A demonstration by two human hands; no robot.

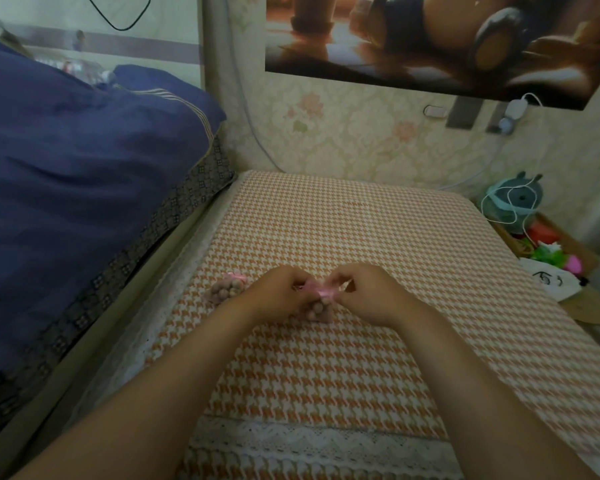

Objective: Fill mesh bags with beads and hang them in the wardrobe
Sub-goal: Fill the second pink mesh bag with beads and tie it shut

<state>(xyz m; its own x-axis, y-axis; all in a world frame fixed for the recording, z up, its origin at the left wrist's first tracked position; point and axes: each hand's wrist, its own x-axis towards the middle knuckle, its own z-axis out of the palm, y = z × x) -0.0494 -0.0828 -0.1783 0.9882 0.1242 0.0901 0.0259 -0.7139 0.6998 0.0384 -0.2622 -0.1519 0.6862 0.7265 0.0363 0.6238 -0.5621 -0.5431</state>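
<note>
A small mesh bag point(321, 310) full of tan beads rests on the orange houndstooth cloth point(361, 237) between my hands. My left hand point(278, 294) pinches the bag's neck. My right hand point(364, 292) grips the pink ribbon point(323, 292) at its top. A second filled mesh bag point(224, 289) with a pink bow lies on the cloth just left of my left hand, apart from it.
A blue duvet point(84, 174) covers the bed on the left. A wallpapered wall with a cable runs behind the table. A teal toy point(513, 202), bright items and a white pouch point(548, 278) crowd the right edge.
</note>
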